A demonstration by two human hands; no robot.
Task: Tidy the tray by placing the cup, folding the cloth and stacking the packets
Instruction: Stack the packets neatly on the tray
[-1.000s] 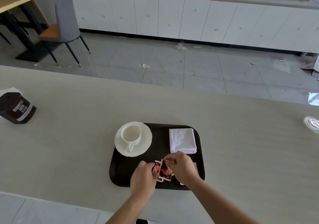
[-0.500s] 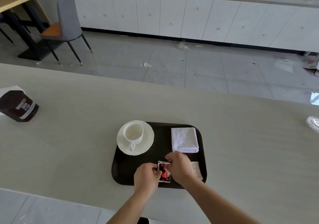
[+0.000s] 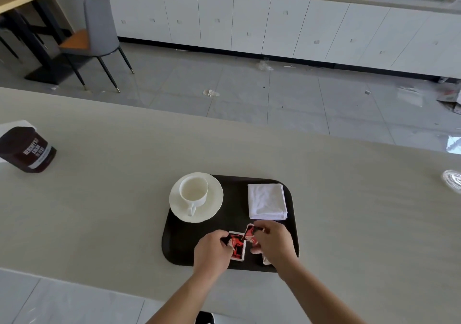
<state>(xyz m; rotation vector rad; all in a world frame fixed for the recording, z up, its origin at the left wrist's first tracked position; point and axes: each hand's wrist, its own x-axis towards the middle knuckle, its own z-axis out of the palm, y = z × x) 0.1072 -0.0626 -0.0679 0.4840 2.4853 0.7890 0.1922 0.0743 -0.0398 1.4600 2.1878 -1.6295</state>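
low centre of frame, over the near edge of the tray, my left hand pinches a red packet and my right hand pinches a second packet, tilted. a slack pinch while aligning could leave the stack crooked.

Packets: one pile split into two, one packet per hand.

At 1.0 s ago the red packets sat fanned between both hands; at 0.5 s ago they were squared into a single pile. They then came apart. The left hand kept one red packet pinched at its left edge, lying roughly flat over the tray. The right hand drew a second red packet up and away to the far right, tilted, its lower edge just beside the first one's far corner. The right hand also moved over the pale packet, which showed more fully before; only a sliver remained visible.
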